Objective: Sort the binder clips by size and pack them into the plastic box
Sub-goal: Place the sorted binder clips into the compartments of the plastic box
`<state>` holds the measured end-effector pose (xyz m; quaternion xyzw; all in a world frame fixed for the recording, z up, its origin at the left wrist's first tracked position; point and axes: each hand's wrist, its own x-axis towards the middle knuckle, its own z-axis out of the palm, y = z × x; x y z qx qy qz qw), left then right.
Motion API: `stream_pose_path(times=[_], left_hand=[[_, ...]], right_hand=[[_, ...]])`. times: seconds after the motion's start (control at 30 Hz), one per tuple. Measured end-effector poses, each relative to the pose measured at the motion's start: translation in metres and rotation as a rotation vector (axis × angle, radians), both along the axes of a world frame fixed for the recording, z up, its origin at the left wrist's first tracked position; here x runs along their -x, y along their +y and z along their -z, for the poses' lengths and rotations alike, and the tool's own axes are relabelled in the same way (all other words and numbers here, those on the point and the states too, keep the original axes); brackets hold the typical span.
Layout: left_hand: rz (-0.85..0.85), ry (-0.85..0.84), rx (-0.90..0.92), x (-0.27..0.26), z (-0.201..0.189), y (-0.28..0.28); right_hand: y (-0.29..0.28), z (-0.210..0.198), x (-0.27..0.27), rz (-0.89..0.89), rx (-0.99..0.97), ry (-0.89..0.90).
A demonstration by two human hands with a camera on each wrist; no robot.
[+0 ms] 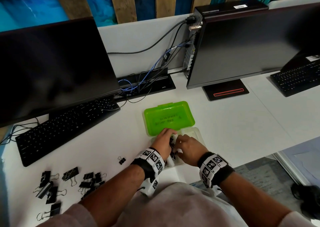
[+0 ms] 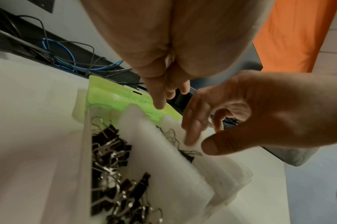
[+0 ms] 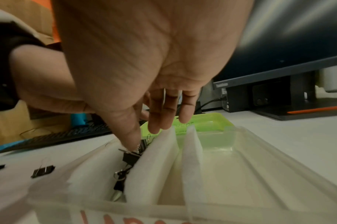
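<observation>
While both hands reach into the plastic box (image 1: 196, 135) near the table's (image 1: 242, 126) front edge, the left hand (image 1: 163, 143) has relaxed, straight fingers holding nothing. The right hand (image 1: 187, 148) pinches a small binder clip (image 3: 132, 156) in the left compartment. The box's long axis runs away from the person, its green lid (image 1: 168, 117) open at the far end. Loose clips (image 1: 69, 180) lie toward the front-left corner.

Head view looks steeply down from above the desk, taking in both forearms. Left wrist view sits close over the plastic box (image 2: 229, 180), facing its far green lid (image 2: 113, 98); right wrist view looks low across the same box from its near edge.
</observation>
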<state>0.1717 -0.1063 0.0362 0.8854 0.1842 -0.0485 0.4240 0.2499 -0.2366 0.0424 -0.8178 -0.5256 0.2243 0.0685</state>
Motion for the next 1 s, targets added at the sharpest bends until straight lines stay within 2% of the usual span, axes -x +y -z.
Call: stream_pose_path(times=[0.13,0.3,0.4,0.47,0.53,0.6,0.7,0.8,0.87,0.93,1.0], left_hand=[[-0.034,-0.078,-0.029,0.008,0.000,0.017],[-0.146,-0.141,-0.062,0.035,0.001,0.048],[-0.254,-0.168,-0.082,0.065,0.004,0.065],[-0.347,-0.177,-0.088,0.091,0.003,0.075],[-0.435,-0.169,-0.108,0.120,0.002,0.084],[-0.516,-0.168,-0.147,0.151,0.003,0.092],[-0.662,-0.116,-0.214,0.198,0.002,0.097],[-0.792,-0.017,-0.252,0.240,0.003,0.092],[-0.840,0.027,-0.271,0.264,0.006,0.084],[-0.863,0.082,-0.278,0.280,0.010,0.077],[-0.891,0.164,-0.169,0.290,0.014,0.074]], right_hand=[[0.003,-0.006,0.003,-0.172,0.131,-0.083],[0.017,-0.007,-0.002,-0.162,0.033,-0.098],[0.036,-0.011,-0.006,-0.201,0.109,-0.142],[0.055,-0.017,-0.005,-0.176,0.067,-0.162],[0.080,-0.023,0.006,-0.155,-0.026,-0.113],[0.106,-0.020,0.027,-0.203,-0.032,-0.020],[0.136,-0.002,0.075,-0.420,0.013,0.068],[0.161,0.017,0.123,-0.634,0.097,0.038],[0.177,0.023,0.145,-0.654,0.172,-0.010],[0.188,0.027,0.156,-0.591,0.261,-0.049],[0.191,0.035,0.158,-0.524,0.350,-0.106]])
